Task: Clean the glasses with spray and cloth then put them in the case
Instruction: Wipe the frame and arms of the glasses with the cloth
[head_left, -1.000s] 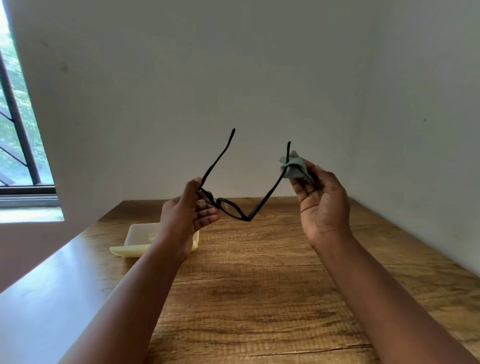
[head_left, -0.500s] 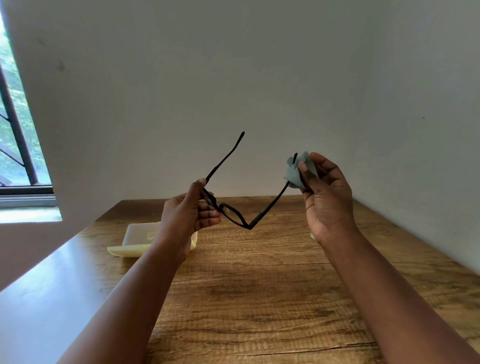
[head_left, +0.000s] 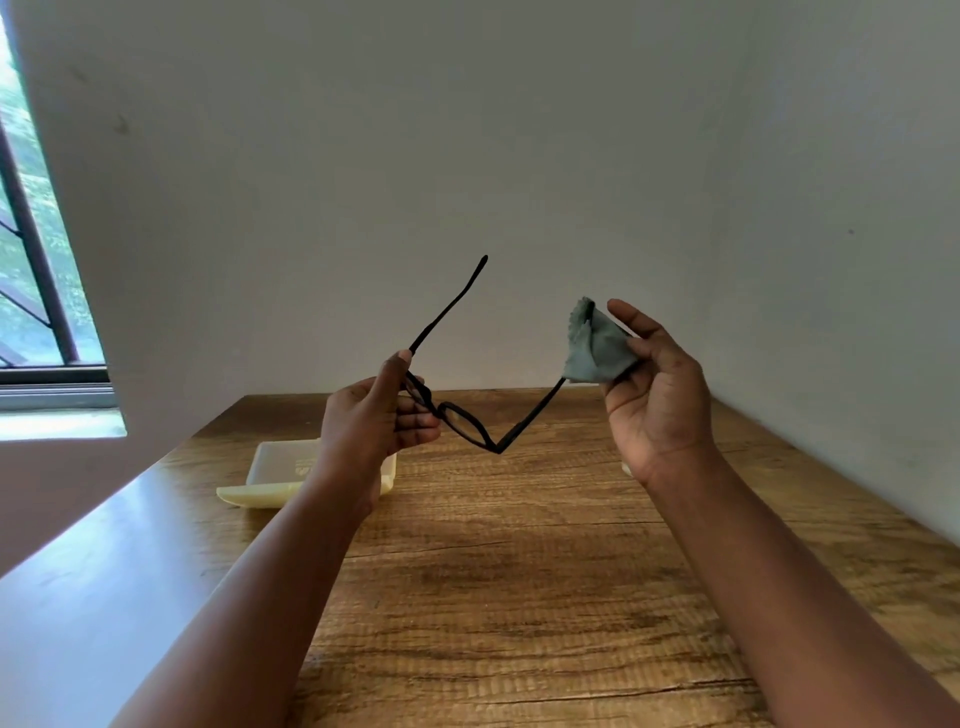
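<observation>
We see both hands raised above the wooden surface, w/ the black glasses held in the air between them, temples unfolded. The left hand grips the frame at one end: fingers curled round the front near the hinge, thumb up along the base of the temple that points up toward the back wall. The lens front slopes down to the right, and the other temple rises from its low corner up to the right hand.

The right hand pinches a grey-green cloth wrapped round the upper part of that temple; the cloth hides the temple tip, bar a dark sliver at the top. Thumb and some fingers press the cloth, index finger sticks up straight behind it.

A pale yellow case lies open on the surface toward the back left corner, partly hidden by the left wrist. A small pale bit peeks out from behind the right wrist near the right edge; we can't tell what it is.

A window w/ dark bars sits at far left, beyond the surface's left edge.
</observation>
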